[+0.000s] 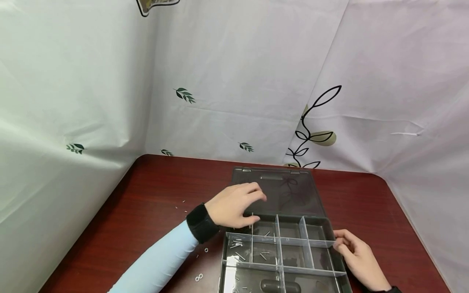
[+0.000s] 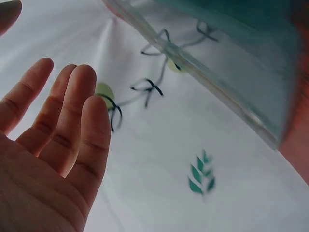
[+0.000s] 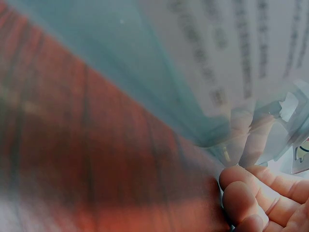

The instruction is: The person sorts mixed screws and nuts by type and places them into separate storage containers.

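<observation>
In the head view, we see the compartment box (image 1: 316, 232) on the surface (image 1: 176, 175), its lid (image 1: 296, 195) folded back toward the cloth (image 1: 238, 49). Our left hand (image 1: 236, 205) hovers over the back left corner, thumb and fingers apart; a low sleeve could scatter the loose rings (image 1: 198, 277). Our right hand (image 1: 357, 254) is at the right wall; a hard push could jumble the pins (image 1: 239, 256). Room remains either side before the surface edges.

In the left wrist view, our fingers hold nothing.

In the right wrist view, curled fingers meet the box; whether they grip, we cannot tell.
</observation>
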